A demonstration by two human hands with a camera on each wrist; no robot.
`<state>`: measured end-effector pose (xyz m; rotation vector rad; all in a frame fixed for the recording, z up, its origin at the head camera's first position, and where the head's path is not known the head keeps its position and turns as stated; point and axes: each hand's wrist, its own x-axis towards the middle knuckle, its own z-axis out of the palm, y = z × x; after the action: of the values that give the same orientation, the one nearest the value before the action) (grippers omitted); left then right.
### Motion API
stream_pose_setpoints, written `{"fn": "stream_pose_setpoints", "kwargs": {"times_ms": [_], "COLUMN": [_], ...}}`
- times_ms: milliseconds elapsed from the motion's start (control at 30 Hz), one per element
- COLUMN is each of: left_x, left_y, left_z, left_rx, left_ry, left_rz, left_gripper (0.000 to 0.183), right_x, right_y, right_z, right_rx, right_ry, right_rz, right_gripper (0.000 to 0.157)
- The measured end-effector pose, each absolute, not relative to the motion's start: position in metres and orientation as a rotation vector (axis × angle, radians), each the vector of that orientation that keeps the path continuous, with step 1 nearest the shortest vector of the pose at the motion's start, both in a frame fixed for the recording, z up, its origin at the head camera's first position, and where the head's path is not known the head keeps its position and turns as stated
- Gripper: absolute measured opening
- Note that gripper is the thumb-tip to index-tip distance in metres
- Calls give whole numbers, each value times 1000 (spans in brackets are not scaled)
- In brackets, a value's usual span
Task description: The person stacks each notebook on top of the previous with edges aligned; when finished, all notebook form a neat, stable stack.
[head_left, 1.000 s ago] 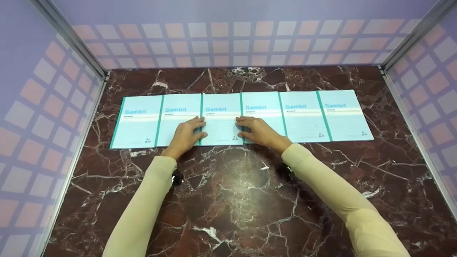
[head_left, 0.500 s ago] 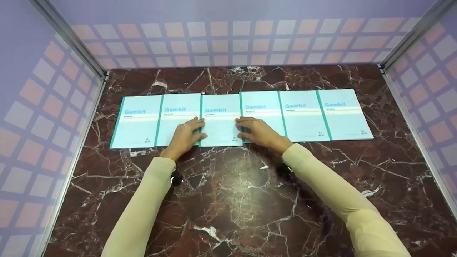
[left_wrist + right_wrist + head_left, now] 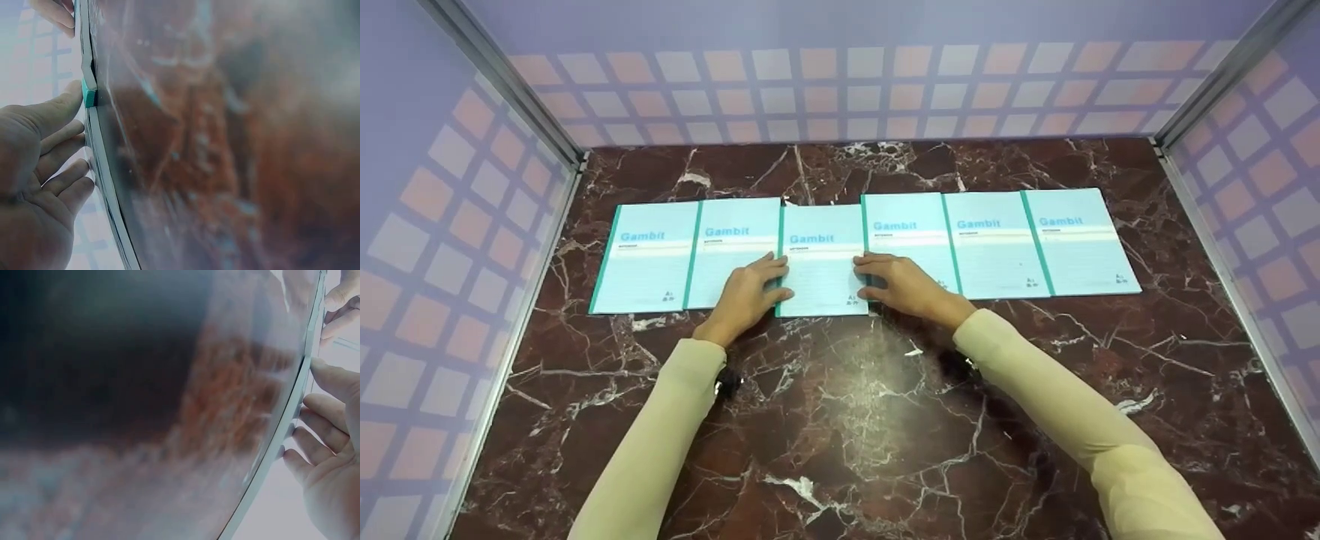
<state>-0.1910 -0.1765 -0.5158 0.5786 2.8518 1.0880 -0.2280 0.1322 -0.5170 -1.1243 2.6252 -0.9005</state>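
Six-in-a-row style pale blue notebooks with teal spines lie side by side, and the middle-left notebook (image 3: 825, 270) sits nearer to me than its neighbours. My left hand (image 3: 748, 291) lies over the neighbouring notebook (image 3: 739, 225), its thumb and fingertips at the teal spine (image 3: 89, 94) of the lower-set one. Opposite, my right hand (image 3: 906, 285) rests over another notebook (image 3: 904, 217), fingertips and thumb at the lower-set notebook's right edge. In the right wrist view, softly bent fingers (image 3: 315, 439) touch the covers near the front edges.
Farther left lies one more notebook (image 3: 649, 259); two others, an inner notebook (image 3: 997, 255) and an end notebook (image 3: 1080, 255), lie at the right. Beneath them is a dark red marbled tabletop (image 3: 840, 420). Checkered panels, including a back panel (image 3: 840, 82), enclose the sides and rear.
The notebook between my hands has slid toward me, out of line with the row. Both hands have moved slightly nearer with it; the others have stayed in place.
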Motion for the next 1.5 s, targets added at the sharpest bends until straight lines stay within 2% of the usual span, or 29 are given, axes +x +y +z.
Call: {"fn": "stream_pose_setpoints", "kwargs": {"times_ms": [900,1500], "left_x": [-171,-166], "left_y": [-176,-176], "left_z": [-517,-515], "left_rx": [596,563], "left_ry": [2868,2865], "left_rz": [1092,1099], "left_gripper": [50,50], "right_x": [-208,-201], "right_y": [135,135], "right_z": [-516,-518], "right_rx": [-1234,-1205], "right_ry": [2631,2628], "right_rz": [-882,-901], "right_gripper": [45,45]}}
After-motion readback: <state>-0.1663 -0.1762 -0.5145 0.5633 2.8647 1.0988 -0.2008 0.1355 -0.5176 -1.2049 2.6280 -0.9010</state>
